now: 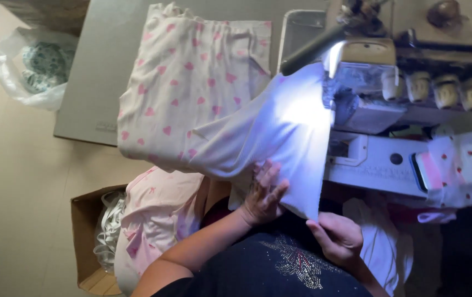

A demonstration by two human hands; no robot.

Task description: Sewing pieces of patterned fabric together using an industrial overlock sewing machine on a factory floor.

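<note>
My left hand [262, 193] lies spread on the pale pink fabric [258, 132], fingers splayed and pressing flat against the cloth just above its lower edge, so its grip is wide open and closes around nothing. My right hand [338, 237] sits just beside it to the right, lower in view, with thumb and forefinger pinched tight on the bottom corner of that same fabric, where the edge hangs down toward my lap. The fabric runs up and to the right from my hands into the sewing machine [379, 110], and the machine's lamp washes out the part nearest the needle so I cannot make out the stitching there. To the left the cloth spreads back over the grey bench [93, 82], showing its scatter of small pink hearts. On the machine's right side hangs another piece of white cloth with red hearts [464, 165], apart from my hands. Below the bench edge, left of my left arm, a heap of pink garments [156, 220] rests against a cardboard box [82, 242] holding coils of white elastic [106, 225]. Farther off on the floor lies a clear plastic bag [29, 69] with something greenish inside.
</note>
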